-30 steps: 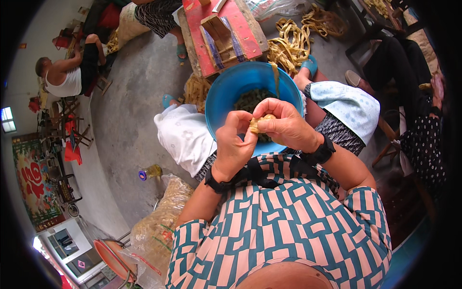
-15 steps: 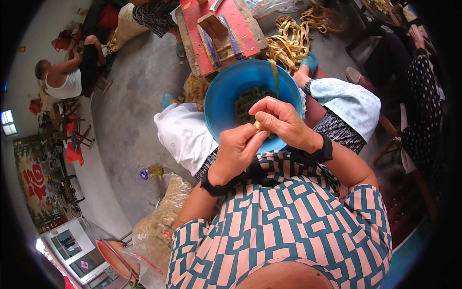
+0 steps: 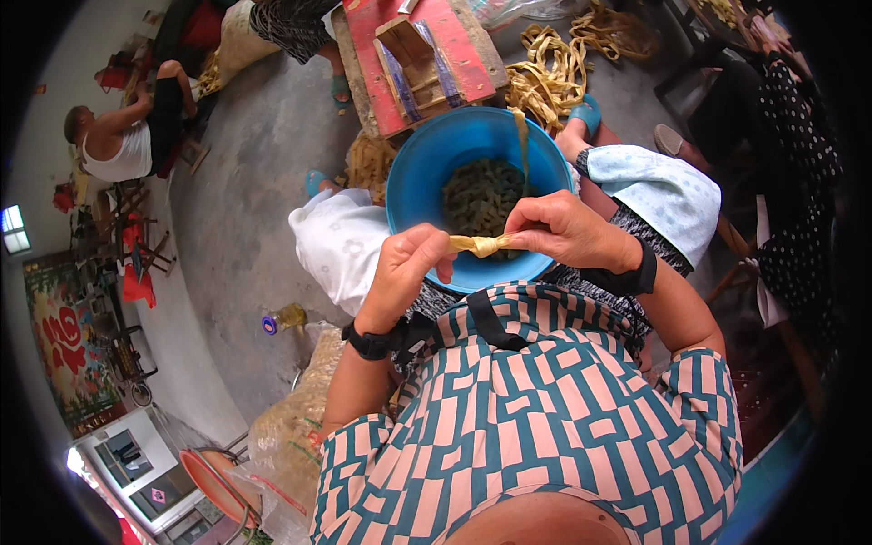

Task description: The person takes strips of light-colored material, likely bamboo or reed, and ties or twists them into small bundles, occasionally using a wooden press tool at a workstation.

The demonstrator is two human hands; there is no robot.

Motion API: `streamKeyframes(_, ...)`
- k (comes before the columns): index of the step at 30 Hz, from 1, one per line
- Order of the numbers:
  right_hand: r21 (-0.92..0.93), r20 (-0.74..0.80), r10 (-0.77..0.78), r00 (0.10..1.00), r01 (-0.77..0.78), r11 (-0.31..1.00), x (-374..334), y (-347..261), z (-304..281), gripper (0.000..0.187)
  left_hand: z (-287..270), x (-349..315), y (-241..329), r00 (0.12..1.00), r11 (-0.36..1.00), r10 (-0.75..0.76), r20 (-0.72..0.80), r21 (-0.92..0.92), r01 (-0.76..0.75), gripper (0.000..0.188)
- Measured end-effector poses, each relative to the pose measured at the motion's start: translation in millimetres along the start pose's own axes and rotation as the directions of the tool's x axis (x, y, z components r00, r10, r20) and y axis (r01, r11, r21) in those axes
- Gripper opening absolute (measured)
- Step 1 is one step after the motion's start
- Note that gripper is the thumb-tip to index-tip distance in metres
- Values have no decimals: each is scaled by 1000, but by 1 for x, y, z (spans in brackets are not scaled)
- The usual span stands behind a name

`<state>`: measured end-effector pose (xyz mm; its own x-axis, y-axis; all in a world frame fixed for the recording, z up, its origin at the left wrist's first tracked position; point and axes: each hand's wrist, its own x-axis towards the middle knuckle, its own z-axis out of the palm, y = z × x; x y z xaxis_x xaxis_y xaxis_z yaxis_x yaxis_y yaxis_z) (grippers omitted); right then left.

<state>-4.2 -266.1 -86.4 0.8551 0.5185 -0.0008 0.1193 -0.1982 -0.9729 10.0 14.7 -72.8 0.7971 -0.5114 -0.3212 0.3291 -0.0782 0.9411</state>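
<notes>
A pale yellow strip (image 3: pixel 484 245) with a knot-like twist in its middle is stretched between my hands. My left hand (image 3: pixel 411 263) pinches one end of it, and my right hand (image 3: pixel 561 227) pinches the other. Both are just above the near rim of a blue bucket (image 3: pixel 420 173) between my knees. Many small greenish-brown pieces (image 3: pixel 481 193) lie in the bottom of the bucket. Another yellowish strip (image 3: pixel 522 136) hangs over the far rim down into it, near my right hand.
Beyond the bucket stands a red-topped wooden bench (image 3: pixel 363 54) bearing a wooden holder (image 3: pixel 413 64). Long yellow strips (image 3: pixel 549 77) lie heaped on the floor to its right. A lidded jar (image 3: pixel 289 318) and a filled plastic bag (image 3: pixel 295 418) are at my left. Other people sit nearby.
My hands, close together before, have drawn apart sideways. The strip that was mostly hidden in my fingers now shows pulled out between them, and more of the bucket's contents is visible.
</notes>
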Motion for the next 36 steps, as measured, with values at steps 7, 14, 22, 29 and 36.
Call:
streamKeyframes(7,-669,-128,-448,885,257,697,8,-10,0,14,-5,0,2,884,943,296,-361,257,-211,21)
streamKeyframes(14,-865,47,-644,764,353,356,14,-17,14,14,41,-2,11,947,870,260,-187,472,-145,24)
streamKeyframes(22,-851,39,-694,719,388,353,11,-21,33,11,39,7,-6,932,963,233,-279,200,-181,21)
streamKeyframes(29,-593,-180,-447,876,266,760,8,-27,51,12,28,5,-3,753,615,621,-220,733,-292,24)
streamKeyframes(36,-463,-195,-388,901,264,846,7,-26,40,7,18,5,0,691,461,717,-93,806,-371,21)
